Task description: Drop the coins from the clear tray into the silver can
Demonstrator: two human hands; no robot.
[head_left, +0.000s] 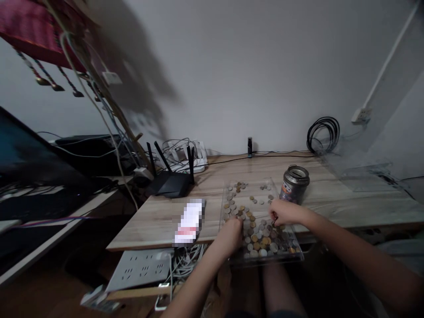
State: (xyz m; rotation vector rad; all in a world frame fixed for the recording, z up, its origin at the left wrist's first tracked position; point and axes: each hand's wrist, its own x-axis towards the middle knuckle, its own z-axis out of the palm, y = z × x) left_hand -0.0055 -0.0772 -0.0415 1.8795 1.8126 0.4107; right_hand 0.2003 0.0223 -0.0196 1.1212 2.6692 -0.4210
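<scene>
A clear shallow tray (298, 257) lies at the front edge of a wooden table (212, 190), with several coins (261, 240) spread over it. My left hand (232, 234) rests on the coins at the tray's left side, fingers curled down; what it holds is hidden. My right hand (284, 213) hovers over the tray's middle right, its fingertips pinched together on a small coin. A metal tin can (294, 183) with a slotted lid stands just behind the tray, to the right.
A black router (172, 181) with antennas and tangled cables sit at the table's back left. A blurred white object (189, 222) lies left of the tray. A power strip (141, 267) lies below the table edge. A coiled black cable (323, 132) hangs on the wall.
</scene>
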